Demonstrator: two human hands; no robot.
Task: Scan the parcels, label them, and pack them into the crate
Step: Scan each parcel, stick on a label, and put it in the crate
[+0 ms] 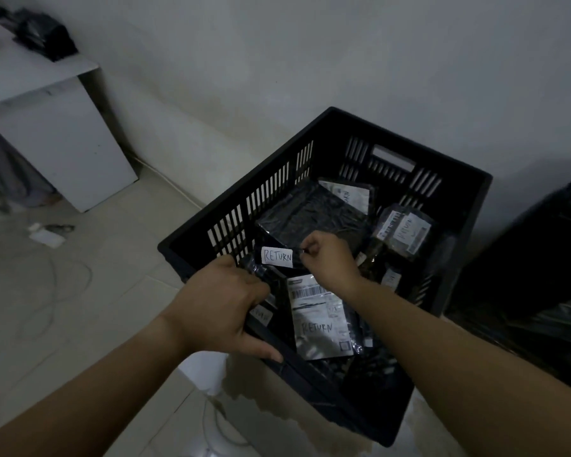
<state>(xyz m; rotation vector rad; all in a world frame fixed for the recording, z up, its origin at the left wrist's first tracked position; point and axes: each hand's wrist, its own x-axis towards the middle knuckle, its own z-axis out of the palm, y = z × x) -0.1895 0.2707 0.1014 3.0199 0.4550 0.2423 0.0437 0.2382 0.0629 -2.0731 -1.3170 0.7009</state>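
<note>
Mid-pack, well along. Saw a black crate [267, 189] on the floor by the wall, with at least five packed parcels [320, 318] lying flat and overlapping on its bottom. Read a handwritten "RETURN" on two or three and noted barcode labels on several.

Caught one more parcel [257, 270] at the crate's near-left rim, partly over the inside, white RETURN slip [276, 257] on top, facing up. Gripped it with the left hand [218, 301], fingers [259, 285] curled over its near end, thumb laid along the rim's outer side. Pinched its far edge, just beside the slip, with the right hand [330, 255], fingers [307, 249] bunched tight. Could not tell whether pressing the slip down or just steering the parcel in.

Judged scanning and labelling done for this one. Left to do: lower it onto the pile and let go. Room left in the crate, walls well above the pile.

Could not tell how many unscanned parcels remained. Noted a dark bag [548, 252] just right of the crate and a dark heap [43, 34] on the white tabletop [30, 77] far left, contents unclear. No scanner in view.
</note>
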